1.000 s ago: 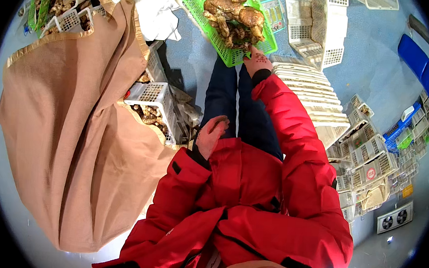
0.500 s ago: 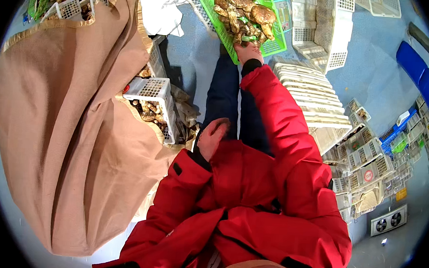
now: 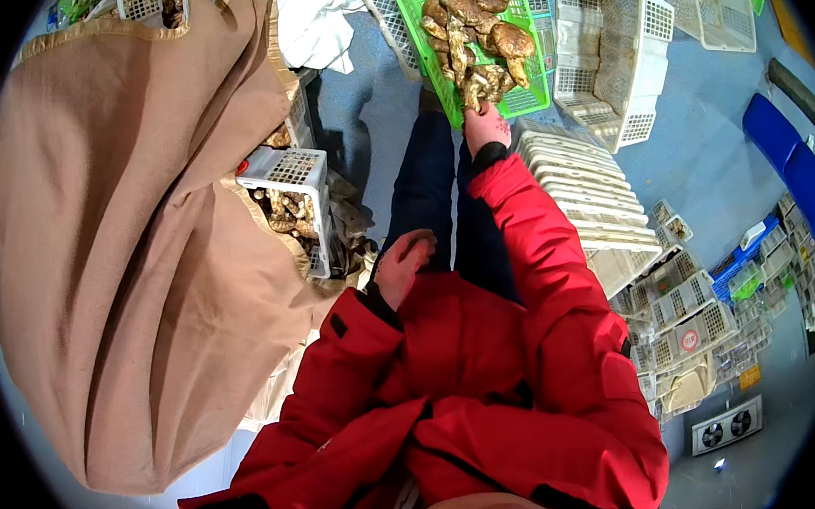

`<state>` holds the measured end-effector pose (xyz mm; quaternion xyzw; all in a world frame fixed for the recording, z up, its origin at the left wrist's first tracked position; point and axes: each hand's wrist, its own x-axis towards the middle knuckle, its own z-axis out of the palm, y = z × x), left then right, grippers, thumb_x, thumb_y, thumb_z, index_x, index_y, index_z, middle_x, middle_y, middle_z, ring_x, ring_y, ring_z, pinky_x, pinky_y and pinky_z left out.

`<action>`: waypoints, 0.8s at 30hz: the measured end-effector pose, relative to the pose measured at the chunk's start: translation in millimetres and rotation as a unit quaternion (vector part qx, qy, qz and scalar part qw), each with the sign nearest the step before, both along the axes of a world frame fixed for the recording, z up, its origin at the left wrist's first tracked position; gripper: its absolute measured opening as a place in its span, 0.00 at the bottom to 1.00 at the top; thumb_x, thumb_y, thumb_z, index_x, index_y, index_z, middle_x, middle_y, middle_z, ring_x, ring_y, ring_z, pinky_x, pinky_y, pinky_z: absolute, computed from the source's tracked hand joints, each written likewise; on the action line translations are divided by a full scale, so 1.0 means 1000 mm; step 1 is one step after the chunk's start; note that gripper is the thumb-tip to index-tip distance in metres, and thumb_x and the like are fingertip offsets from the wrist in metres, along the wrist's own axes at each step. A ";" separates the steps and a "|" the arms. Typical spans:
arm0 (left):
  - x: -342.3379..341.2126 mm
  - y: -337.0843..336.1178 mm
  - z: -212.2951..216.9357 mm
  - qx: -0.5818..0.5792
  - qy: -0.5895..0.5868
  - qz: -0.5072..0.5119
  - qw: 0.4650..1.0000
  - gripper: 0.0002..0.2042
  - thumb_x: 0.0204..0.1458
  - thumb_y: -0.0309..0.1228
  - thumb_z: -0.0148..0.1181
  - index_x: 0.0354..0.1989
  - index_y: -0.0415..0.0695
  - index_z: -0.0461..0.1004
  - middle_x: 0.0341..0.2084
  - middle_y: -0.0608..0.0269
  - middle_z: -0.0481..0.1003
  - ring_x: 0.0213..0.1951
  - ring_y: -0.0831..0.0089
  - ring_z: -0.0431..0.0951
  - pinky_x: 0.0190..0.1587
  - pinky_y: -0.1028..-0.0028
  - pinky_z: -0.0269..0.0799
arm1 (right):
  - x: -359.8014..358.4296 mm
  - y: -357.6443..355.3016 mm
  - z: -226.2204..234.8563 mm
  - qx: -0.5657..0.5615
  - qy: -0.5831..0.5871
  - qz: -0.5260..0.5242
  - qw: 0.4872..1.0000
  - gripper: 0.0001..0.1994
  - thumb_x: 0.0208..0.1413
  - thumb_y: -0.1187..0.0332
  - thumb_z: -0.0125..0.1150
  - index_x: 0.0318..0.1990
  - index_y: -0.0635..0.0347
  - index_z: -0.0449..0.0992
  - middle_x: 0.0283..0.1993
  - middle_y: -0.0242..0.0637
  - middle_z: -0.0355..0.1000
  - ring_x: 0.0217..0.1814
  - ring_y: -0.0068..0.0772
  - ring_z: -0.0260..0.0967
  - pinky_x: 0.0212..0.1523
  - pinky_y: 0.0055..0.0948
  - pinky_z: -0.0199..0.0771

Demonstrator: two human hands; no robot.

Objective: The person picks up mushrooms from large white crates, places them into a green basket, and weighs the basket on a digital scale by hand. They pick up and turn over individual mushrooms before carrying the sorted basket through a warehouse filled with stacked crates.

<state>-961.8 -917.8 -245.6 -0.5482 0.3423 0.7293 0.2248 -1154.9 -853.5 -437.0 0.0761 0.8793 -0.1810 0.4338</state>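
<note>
A large tan cloth [image 3: 118, 265] is draped over the left side of the scene, reaching from far to near. Just right of its edge, a white slotted crate [image 3: 291, 177] holding brown mushroom pieces is seen, partly covered by the cloth. More white crates with similar contents are visible at the far left corner.

The left hand [image 3: 402, 264] is held near the body, above the dark trousers, at the end of a red sleeve. Its fingers are curled loosely inward; nothing is seen in the grip, though whether something small is enclosed cannot be told.

The right hand [image 3: 485, 129] is extended far forward. Its grip is placed at the near edge of a green slotted basket [image 3: 437, 70], with the fingers touching a brown mushroom [image 3: 478, 89] at that edge. Whether the mushroom is clenched or only touched cannot be told. The basket is filled with large brown mushrooms.

Just right of the right forearm, a stack of white trays [image 3: 579, 195] is set on the blue floor. Empty white crates [image 3: 616, 53] are stood beyond it. Small stacked crates and blue bins are grouped at the far right.
</note>
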 end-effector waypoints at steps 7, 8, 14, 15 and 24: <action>-0.009 -0.002 0.008 -0.007 0.001 -0.008 1.000 0.19 0.53 0.37 0.47 0.49 0.36 0.63 0.42 0.56 0.69 0.42 0.73 0.69 0.45 0.76 0.63 | 0.030 0.023 0.035 -0.127 -0.003 0.015 0.992 0.12 0.45 0.58 0.50 0.34 0.52 0.71 0.29 0.43 0.71 0.33 0.46 0.68 0.34 0.39 0.66; -0.011 -0.003 0.008 -0.009 0.004 -0.012 1.000 0.19 0.53 0.37 0.47 0.49 0.36 0.63 0.42 0.56 0.69 0.42 0.72 0.69 0.45 0.76 0.63 | 0.028 0.024 0.037 -0.115 -0.080 0.005 0.990 0.13 0.45 0.57 0.50 0.36 0.52 0.71 0.30 0.43 0.71 0.35 0.45 0.68 0.35 0.39 0.66; -0.016 0.000 0.007 -0.006 -0.007 -0.021 1.000 0.19 0.53 0.36 0.47 0.49 0.36 0.63 0.42 0.56 0.69 0.43 0.72 0.69 0.45 0.76 0.63 | 0.031 0.026 0.046 -0.148 -0.025 0.012 0.989 0.14 0.45 0.58 0.49 0.37 0.54 0.71 0.34 0.43 0.71 0.38 0.45 0.67 0.39 0.38 0.66; -0.017 0.001 0.007 -0.005 -0.009 -0.023 1.000 0.18 0.53 0.36 0.47 0.49 0.36 0.63 0.42 0.56 0.69 0.43 0.72 0.69 0.45 0.76 0.63 | 0.029 0.025 0.051 -0.149 -0.013 0.019 0.989 0.14 0.45 0.58 0.49 0.37 0.54 0.71 0.34 0.43 0.71 0.38 0.45 0.67 0.39 0.38 0.66; -0.032 0.008 0.003 0.005 0.002 -0.066 0.998 0.19 0.54 0.36 0.46 0.49 0.35 0.62 0.42 0.56 0.69 0.41 0.72 0.70 0.44 0.76 0.64 | 0.033 0.044 0.056 -0.152 -0.013 0.026 0.988 0.16 0.46 0.55 0.48 0.38 0.55 0.71 0.35 0.41 0.71 0.39 0.43 0.68 0.40 0.36 0.66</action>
